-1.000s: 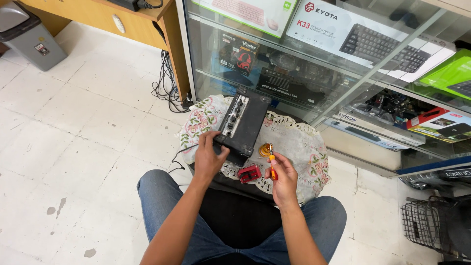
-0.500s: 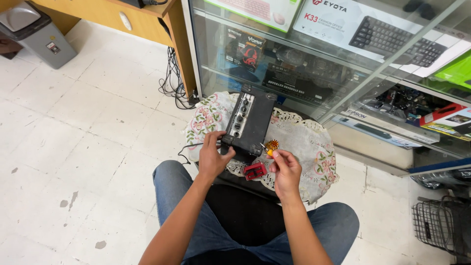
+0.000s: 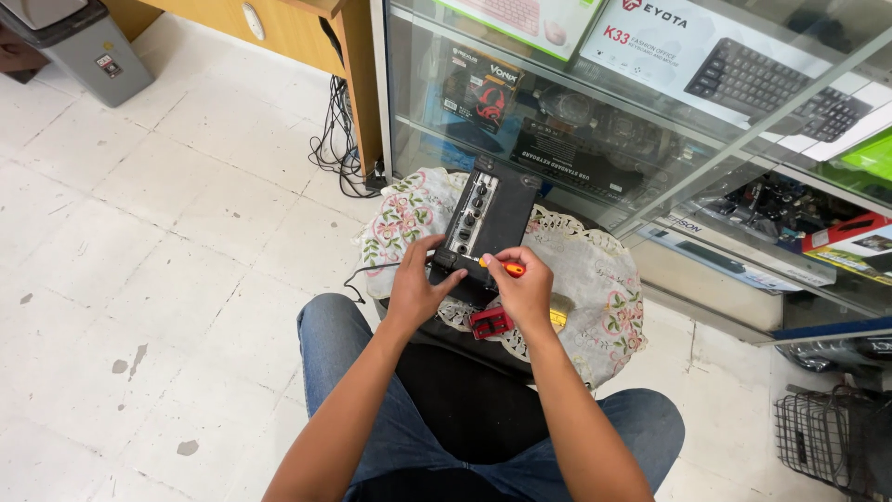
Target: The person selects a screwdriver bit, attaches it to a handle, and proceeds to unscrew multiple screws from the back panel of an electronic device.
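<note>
The black box you are working on sits on a small round stool covered with a flowered cloth, its near end close to the cloth's front edge, so a hard push with the tool could, I judge, slide it toward your lap or tip it off. The cloth itself may slip under it, since it hangs loose over the stool's rim. Your screwdriver, orange and red in the handle, points at the near end of the box; if its tip is not seated squarely, it may skid off and scratch the face with the knobs or jab your other hand, which lies just beside it. The small red case lies at the cloth's front edge, just under your right wrist, and a nudge could knock it to the floor. Your left hand is clamped on the near left corner of the box, fingers curled over the top edge. Your right hand is closed tight around the screwdriver's handle, knuckles up. The glass showcase stands close behind the stool.
</note>
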